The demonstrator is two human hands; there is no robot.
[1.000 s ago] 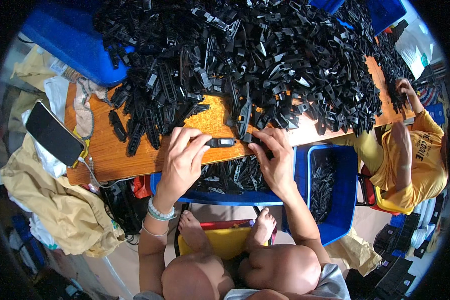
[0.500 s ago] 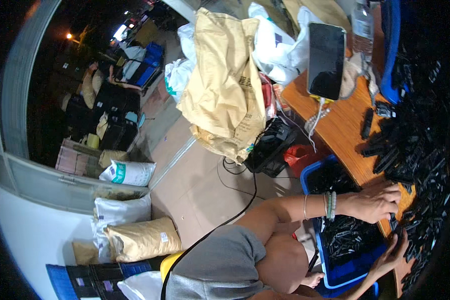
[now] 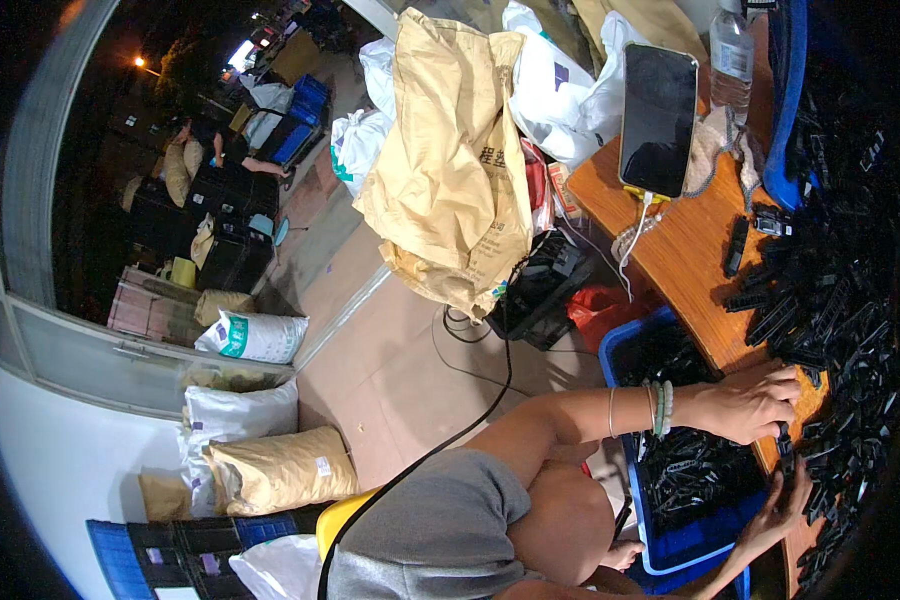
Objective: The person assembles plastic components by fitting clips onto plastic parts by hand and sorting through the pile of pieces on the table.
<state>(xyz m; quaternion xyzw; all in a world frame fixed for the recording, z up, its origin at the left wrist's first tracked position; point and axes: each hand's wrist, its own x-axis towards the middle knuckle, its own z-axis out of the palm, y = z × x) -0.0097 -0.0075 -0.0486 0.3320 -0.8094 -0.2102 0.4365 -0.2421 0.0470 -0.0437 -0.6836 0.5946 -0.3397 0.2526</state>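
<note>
My left hand [image 3: 748, 402], with bracelets on its wrist, is at the table's edge with bent fingers closed on a small black plastic part [image 3: 784, 440]. Close below it in the picture, my right hand [image 3: 782, 505] has its fingertips at the other end of the same part. How firmly the right fingers grip is hard to make out. Beside both hands lies a large heap of similar black plastic parts [image 3: 850, 360] on the wooden table [image 3: 660, 240]. Under my left forearm stands a blue bin [image 3: 646, 520] holding many more black parts.
A phone [image 3: 658, 120] with a white cable stands on the table near a water bottle [image 3: 732, 62] and a cloth [image 3: 712, 150]. A blue tub [image 3: 785, 150] borders the heap. Tan paper sacks [image 3: 450, 170] and white sacks lie beyond; a black cable [image 3: 470, 425] crosses the floor.
My right hand has shifted slightly toward the left hand's part, and its fingers have drawn in around the part's end. The left hand stays nearly in place.
</note>
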